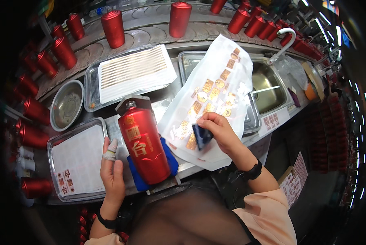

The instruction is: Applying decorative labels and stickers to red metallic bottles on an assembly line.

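While a flat dark-blue piece [201,137] is pinched by the right hand [216,124] over the gold-printed white sheet [214,96], the metallic-red bottle [145,143] is best steadied by the spread left hand [112,173] beside it.

Head-worn fisheye, looking down, close over workbench [161,107]

Bright light fills the centre, glaring off the glossy red bottle [148,163] and shiny white gold-printed sheet [214,102], while white tubular lamps [339,36] streak the dim right side, a dark brown shape [174,218] blurs at lower centre, and fisheye distortion bends edges toward black corners.
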Action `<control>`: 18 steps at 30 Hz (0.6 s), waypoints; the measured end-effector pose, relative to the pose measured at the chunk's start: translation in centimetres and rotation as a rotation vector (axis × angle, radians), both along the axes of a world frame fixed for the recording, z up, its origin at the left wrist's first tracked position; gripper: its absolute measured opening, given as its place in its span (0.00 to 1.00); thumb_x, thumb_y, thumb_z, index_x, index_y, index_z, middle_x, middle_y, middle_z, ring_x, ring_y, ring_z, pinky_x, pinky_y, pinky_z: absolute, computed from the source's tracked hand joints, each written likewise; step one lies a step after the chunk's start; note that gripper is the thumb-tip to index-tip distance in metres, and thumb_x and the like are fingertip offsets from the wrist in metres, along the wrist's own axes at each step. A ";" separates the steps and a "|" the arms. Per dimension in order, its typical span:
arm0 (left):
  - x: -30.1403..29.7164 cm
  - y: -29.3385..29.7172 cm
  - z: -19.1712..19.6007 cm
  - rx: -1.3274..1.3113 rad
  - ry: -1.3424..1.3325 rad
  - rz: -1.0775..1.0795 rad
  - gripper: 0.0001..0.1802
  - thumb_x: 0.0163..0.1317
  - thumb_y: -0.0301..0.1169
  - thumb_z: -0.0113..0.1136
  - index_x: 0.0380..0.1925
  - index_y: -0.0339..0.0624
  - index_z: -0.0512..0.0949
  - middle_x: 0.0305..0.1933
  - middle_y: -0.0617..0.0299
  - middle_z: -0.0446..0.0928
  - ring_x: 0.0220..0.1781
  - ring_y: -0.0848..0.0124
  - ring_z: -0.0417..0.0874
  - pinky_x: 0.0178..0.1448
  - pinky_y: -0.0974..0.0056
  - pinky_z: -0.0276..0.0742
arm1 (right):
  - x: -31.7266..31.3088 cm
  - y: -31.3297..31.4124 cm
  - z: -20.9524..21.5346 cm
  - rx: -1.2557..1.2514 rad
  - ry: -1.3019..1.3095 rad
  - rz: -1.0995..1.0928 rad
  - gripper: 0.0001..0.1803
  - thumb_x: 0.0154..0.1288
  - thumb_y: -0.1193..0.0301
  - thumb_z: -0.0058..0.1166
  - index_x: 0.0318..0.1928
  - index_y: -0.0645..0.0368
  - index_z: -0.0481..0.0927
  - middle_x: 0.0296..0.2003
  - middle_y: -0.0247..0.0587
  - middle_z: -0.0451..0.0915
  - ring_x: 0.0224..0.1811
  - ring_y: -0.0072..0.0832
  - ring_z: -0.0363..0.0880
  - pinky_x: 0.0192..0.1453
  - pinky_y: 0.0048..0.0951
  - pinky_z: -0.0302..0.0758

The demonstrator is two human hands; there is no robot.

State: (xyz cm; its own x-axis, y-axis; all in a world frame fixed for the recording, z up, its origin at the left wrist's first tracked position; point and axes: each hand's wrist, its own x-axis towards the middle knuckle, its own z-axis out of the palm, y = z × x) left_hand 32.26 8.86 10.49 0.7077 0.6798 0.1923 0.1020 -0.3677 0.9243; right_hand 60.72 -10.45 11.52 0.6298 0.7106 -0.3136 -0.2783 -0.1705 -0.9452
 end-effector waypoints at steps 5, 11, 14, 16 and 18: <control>-0.2 -0.1 -0.7 -0.061 0.001 0.011 0.28 0.73 0.32 0.46 0.67 0.26 0.65 0.77 0.43 0.56 0.79 0.57 0.56 0.79 0.58 0.49 | 4.9 -0.6 0.3 -0.196 -0.400 0.029 0.08 0.65 0.68 0.59 0.32 0.60 0.82 0.19 0.25 0.74 0.21 0.14 0.69 0.27 0.20 0.65; 0.7 -0.3 -0.6 -0.220 -0.053 0.045 0.28 0.73 0.32 0.47 0.67 0.25 0.65 0.77 0.42 0.57 0.79 0.57 0.57 0.78 0.58 0.52 | 10.8 2.1 0.4 -0.708 -1.155 0.141 0.16 0.60 0.72 0.51 0.48 0.51 0.85 0.32 0.50 0.82 0.40 0.47 0.83 0.47 0.44 0.77; 0.2 -0.2 -0.4 -0.111 0.004 0.025 0.27 0.74 0.30 0.43 0.68 0.25 0.63 0.78 0.46 0.57 0.80 0.60 0.55 0.80 0.58 0.46 | 11.5 3.3 0.7 -0.667 -1.154 0.287 0.18 0.59 0.73 0.52 0.49 0.49 0.85 0.40 0.52 0.82 0.42 0.48 0.82 0.48 0.43 0.78; 0.1 -0.1 -0.7 -0.134 -0.026 0.052 0.27 0.72 0.31 0.47 0.66 0.23 0.65 0.76 0.40 0.57 0.76 0.58 0.62 0.75 0.59 0.60 | 10.9 4.3 0.3 -0.647 -1.178 0.313 0.18 0.58 0.73 0.53 0.49 0.48 0.86 0.41 0.52 0.81 0.42 0.48 0.82 0.48 0.43 0.78; 0.0 0.0 -0.8 -0.142 -0.024 0.062 0.27 0.72 0.31 0.47 0.66 0.22 0.65 0.76 0.40 0.57 0.75 0.58 0.63 0.75 0.59 0.59 | 10.3 5.2 0.1 -0.630 -1.199 0.334 0.18 0.58 0.72 0.54 0.49 0.48 0.86 0.42 0.51 0.80 0.41 0.48 0.82 0.48 0.42 0.78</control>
